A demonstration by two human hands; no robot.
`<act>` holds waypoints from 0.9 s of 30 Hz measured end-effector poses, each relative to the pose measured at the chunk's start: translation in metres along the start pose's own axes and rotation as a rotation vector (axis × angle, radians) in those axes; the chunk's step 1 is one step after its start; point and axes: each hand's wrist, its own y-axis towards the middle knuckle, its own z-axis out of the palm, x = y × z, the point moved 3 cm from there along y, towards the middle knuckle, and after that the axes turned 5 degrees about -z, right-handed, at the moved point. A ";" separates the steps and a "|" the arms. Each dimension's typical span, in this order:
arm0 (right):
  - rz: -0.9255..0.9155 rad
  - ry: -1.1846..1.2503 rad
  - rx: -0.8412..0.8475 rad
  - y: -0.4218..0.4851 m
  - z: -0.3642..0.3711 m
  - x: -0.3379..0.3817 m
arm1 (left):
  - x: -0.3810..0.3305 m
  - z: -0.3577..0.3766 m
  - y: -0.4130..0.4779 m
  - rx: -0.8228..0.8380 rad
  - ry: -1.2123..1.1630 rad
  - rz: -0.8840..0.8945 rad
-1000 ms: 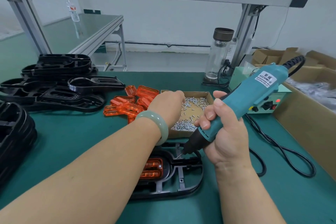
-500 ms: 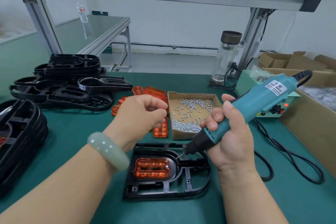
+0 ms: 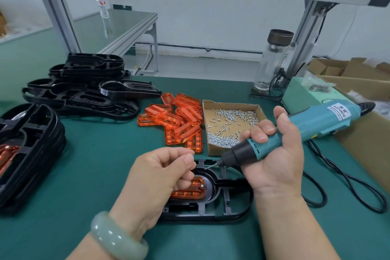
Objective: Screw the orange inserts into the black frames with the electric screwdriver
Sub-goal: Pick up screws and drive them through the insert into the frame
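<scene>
Black frames (image 3: 84,91) lie heaped at the far left of the green counter (image 3: 95,164), and a second stack (image 3: 31,154) stands at the near left edge. A brown carton (image 3: 369,143) runs along the right side. Directly in front lies a single black frame (image 3: 211,216), flat on the counter, with an orange insert (image 3: 190,193) seated in its rounded end. The electric screwdriver (image 3: 316,121), teal with a black nose, slants down from the right, and its bit points at the far edge of this frame, just beside the left fingertips. The right hand (image 3: 276,154) grips it low on the body: its fingers (image 3: 261,137) are curled tight round the barrel and the thumb lies up along it. The left hand (image 3: 160,175) hovers over the frame and hides part of the insert. Its fingers (image 3: 185,154) are curled, thumb and forefinger pressed together in a pinch, and whether anything sits between them is too small to tell. A jade bangle (image 3: 118,236) circles that wrist. Behind the frame sits a shallow cardboard box (image 3: 230,103) of small silver screws (image 3: 221,139), with a pile of loose orange inserts (image 3: 181,122) touching its left wall. One screw head (image 3: 202,186) shows at the seated insert's right corner.
</scene>
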 end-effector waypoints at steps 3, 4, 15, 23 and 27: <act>-0.005 0.049 -0.039 0.001 -0.001 -0.001 | 0.002 0.004 -0.001 0.011 -0.019 -0.061; -0.007 0.063 -0.051 0.001 -0.002 -0.001 | 0.003 0.005 -0.002 0.018 -0.017 -0.076; -0.009 0.119 -0.104 -0.001 0.000 -0.005 | 0.003 0.011 -0.005 0.096 0.055 -0.042; -0.011 0.115 -0.105 -0.003 0.002 -0.008 | 0.004 0.010 -0.004 0.102 0.056 -0.019; -0.018 0.111 -0.104 -0.003 0.002 -0.008 | 0.005 0.010 -0.004 0.091 0.076 -0.006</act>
